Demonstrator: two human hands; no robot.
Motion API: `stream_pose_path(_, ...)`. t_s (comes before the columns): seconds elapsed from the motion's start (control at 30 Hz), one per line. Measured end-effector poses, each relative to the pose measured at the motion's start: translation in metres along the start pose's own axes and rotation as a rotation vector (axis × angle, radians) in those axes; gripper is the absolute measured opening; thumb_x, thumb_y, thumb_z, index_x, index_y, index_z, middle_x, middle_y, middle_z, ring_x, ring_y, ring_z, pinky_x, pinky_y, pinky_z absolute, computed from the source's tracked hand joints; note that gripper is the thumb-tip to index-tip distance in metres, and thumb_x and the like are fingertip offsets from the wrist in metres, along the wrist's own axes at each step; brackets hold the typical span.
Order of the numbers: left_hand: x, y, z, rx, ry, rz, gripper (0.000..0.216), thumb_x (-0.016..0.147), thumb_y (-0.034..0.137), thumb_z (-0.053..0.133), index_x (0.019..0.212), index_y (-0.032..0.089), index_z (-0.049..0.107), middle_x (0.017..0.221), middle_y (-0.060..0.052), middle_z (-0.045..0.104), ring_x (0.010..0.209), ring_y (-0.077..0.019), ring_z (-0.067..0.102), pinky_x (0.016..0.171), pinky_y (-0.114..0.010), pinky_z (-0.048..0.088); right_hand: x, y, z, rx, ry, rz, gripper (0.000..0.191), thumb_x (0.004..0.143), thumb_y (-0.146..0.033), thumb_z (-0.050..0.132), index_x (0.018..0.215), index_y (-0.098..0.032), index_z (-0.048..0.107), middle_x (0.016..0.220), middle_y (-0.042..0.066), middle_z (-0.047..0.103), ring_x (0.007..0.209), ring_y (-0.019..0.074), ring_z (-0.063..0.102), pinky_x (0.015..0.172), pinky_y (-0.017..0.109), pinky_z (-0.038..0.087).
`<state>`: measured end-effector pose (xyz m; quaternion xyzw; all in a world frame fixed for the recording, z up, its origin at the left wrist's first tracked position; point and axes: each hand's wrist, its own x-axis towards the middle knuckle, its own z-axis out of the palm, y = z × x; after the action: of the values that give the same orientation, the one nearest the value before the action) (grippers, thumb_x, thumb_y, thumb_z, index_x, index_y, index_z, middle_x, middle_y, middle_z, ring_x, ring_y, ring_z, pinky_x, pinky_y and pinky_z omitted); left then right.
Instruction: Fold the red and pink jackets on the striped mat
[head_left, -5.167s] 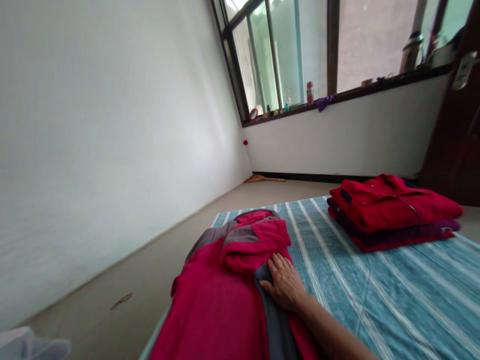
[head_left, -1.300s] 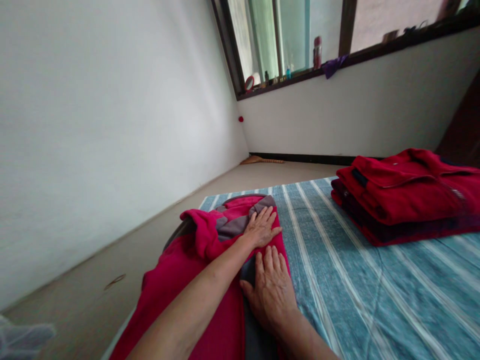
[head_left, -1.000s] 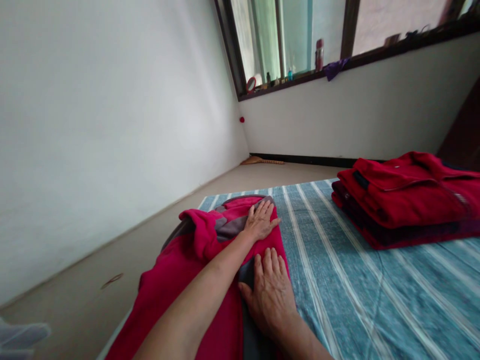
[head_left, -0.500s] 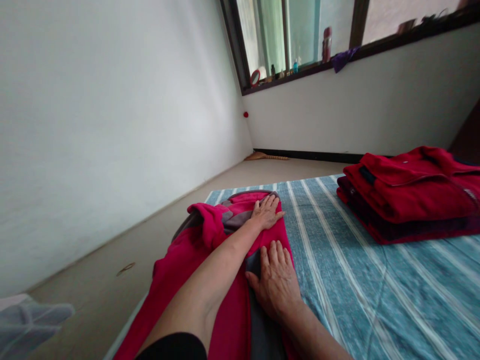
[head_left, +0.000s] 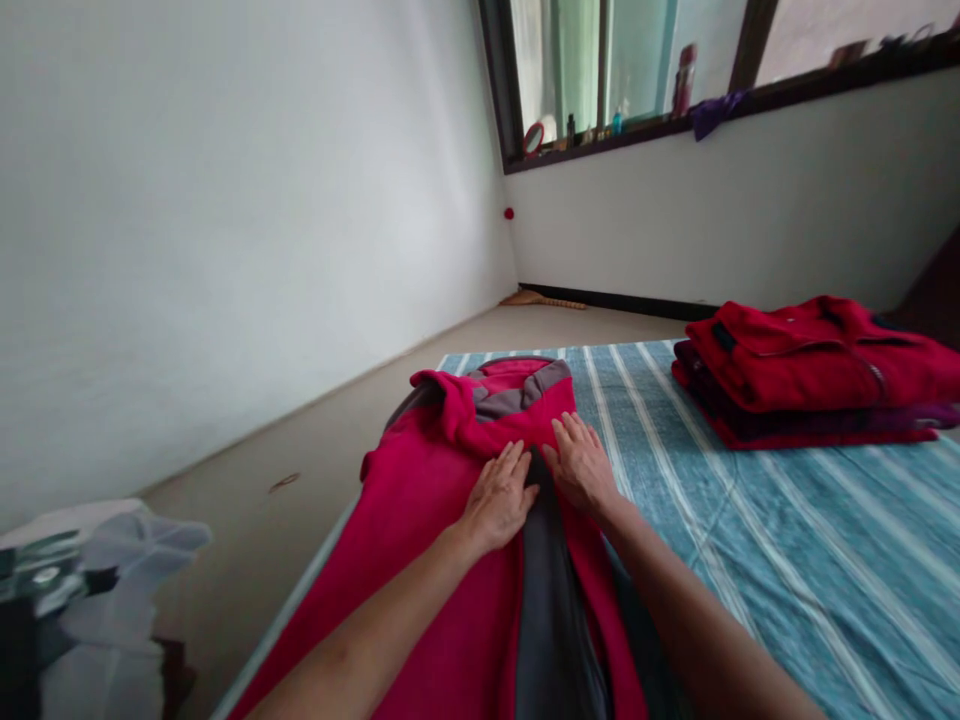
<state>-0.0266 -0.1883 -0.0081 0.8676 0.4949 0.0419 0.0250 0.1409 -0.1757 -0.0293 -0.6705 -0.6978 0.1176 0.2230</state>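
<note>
A pinkish-red garment (head_left: pixel 420 560) with grey parts lies lengthwise on a blue striped sheet (head_left: pixel 795 530). Flat on its upper middle rests my left hand (head_left: pixel 501 492), fingers stretched out, just left of a dark grey strip (head_left: pixel 551 600). On the other side of that strip, near the garment's right edge, my right hand (head_left: pixel 581 462) presses down with its fingers extended. Beyond both hands, the collar or hood end shows a grey lining (head_left: pixel 502 400). Neither hand grips the cloth.
A stack of folded red and dark clothes (head_left: pixel 817 370) sits on the sheet at right. At lower left stands a whitish plastic bag (head_left: pixel 112 600) with things in it. A broom (head_left: pixel 536 298) lies on the floor by the far wall. Small items line the window sill (head_left: pixel 630 130).
My left hand has come back toward me from the collar end. My right hand has slid forward along the right edge. The view has shifted, showing more of the bag.
</note>
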Motion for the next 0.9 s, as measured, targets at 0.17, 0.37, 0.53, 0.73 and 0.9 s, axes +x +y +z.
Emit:
stream_pose_path(0.17,-0.002,0.004,0.008,0.010,-0.053,-0.002,0.054,0.096,0.034,0.040,0.145,0.012,0.037,0.158,-0.012,0.024,0.146,-0.0244,0.019,0.115,-0.044,0.027,-0.004,0.009,0.010,-0.049,-0.143,0.041,0.070,0.097,-0.053,0.034,0.147,-0.005,0.032,0.157,0.020,0.023,0.146,0.0319,0.017,0.114,0.052,0.014)
stream_pose_path(0.37,-0.025,0.025,-0.008,-0.044,0.011,-0.057,0.054,0.096,0.037,0.039,0.145,0.014,0.037,0.158,-0.015,0.022,0.146,-0.0270,0.018,0.116,-0.047,0.024,-0.012,0.002,-0.001,-0.098,-0.173,0.034,0.071,0.098,-0.055,0.026,0.150,-0.007,0.023,0.159,0.018,0.016,0.148,0.0288,0.010,0.114,0.049,0.011)
stream_pose_path(0.53,-0.080,0.061,-0.006,-0.159,-0.196,-0.061,0.070,0.095,0.054,0.034,0.148,0.009,0.032,0.158,-0.018,0.017,0.146,-0.0291,0.013,0.117,-0.047,0.022,-0.028,-0.006,0.000,-0.122,-0.198,0.007,0.068,0.098,-0.054,0.027,0.149,-0.009,0.028,0.159,0.017,0.018,0.148,0.0269,0.010,0.115,0.047,0.012)
stream_pose_path(0.73,-0.112,0.079,-0.010,-0.207,-0.168,-0.060,0.065,0.096,0.052,0.033,0.149,0.013,0.032,0.159,-0.015,0.018,0.146,-0.0278,0.014,0.117,-0.049,0.021,-0.047,-0.019,-0.011,-0.136,-0.186,0.002,0.069,0.098,-0.054,0.028,0.148,-0.006,0.029,0.157,0.020,0.021,0.147,0.0305,0.013,0.114,0.051,0.011)
stream_pose_path(0.9,-0.140,0.097,-0.007,-0.219,-0.208,0.014,0.071,0.095,0.058,0.034,0.151,0.015,0.028,0.159,-0.014,0.020,0.147,-0.0281,0.011,0.118,-0.050,0.018,-0.081,-0.027,-0.012,-0.134,-0.208,-0.024,0.071,0.096,-0.058,0.030,0.149,-0.011,0.028,0.159,0.015,0.020,0.147,0.0251,0.013,0.116,0.044,0.012)
